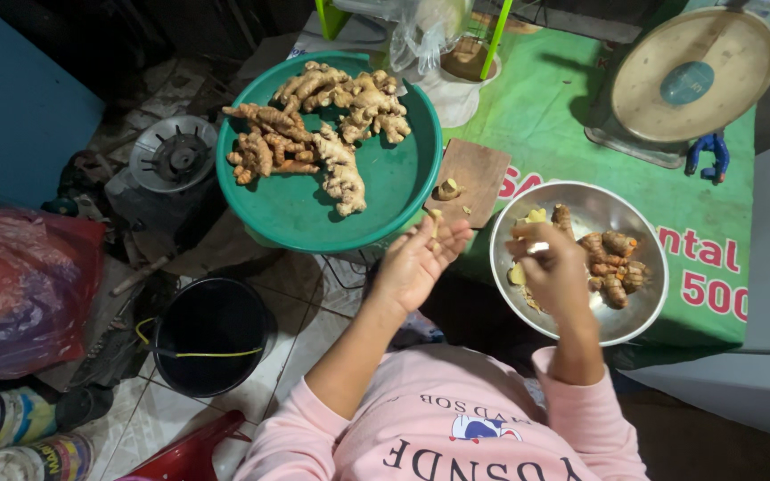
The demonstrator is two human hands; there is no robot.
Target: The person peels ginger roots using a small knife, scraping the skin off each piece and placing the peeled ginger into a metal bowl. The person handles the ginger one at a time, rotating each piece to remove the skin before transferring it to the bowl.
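My left hand is raised at the near edge of a wooden board, its thumb and forefinger pinching a small pale piece of root while the other fingers fan out. My right hand hovers over a steel bowl, shut on a small shiny object that looks like a blade. The bowl holds several orange-brown turmeric roots and some peeled yellow bits. Knobbly ginger roots lie in a green basin to the left.
A kitchen scale stands at the back right on the green tablecloth. One cut root piece lies on the board. On the floor to the left are a black bucket, a stove burner and a red plastic bag.
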